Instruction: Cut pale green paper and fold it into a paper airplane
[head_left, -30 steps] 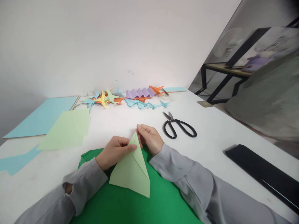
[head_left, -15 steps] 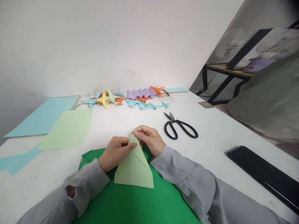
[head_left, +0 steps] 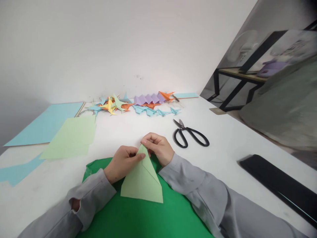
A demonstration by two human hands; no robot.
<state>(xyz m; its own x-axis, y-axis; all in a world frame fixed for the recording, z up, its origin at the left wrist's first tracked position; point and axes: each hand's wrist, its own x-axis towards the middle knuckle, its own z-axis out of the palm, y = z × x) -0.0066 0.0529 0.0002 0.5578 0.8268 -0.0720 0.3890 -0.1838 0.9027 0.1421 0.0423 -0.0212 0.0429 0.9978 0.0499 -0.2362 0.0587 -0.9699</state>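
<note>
A pale green sheet of folded paper [head_left: 141, 185], narrow at the top and wide at the bottom, is held up between both hands over a green mat [head_left: 111, 218]. My left hand [head_left: 123, 162] is closed on its left side, the thumb lying across the front near the upper part. With thumb and fingertips, my right hand [head_left: 159, 148] pinches the pointed top. A slanting fold line runs down the paper's right half. The fingers behind the paper are hidden.
Black-handled scissors [head_left: 190, 132] lie open-bladed right of the hands. A long black object [head_left: 277, 188] rests at the right. Folded paper figures [head_left: 110, 105] and a pleated purple paper [head_left: 148, 99] line the wall. Green sheets [head_left: 69, 137], blue sheets [head_left: 47, 122] and a blue scrap [head_left: 19, 172] lie left.
Both hands keep their grip on the green paper. Its lower edge has dropped very slightly; otherwise the view has shifted only a little.
</note>
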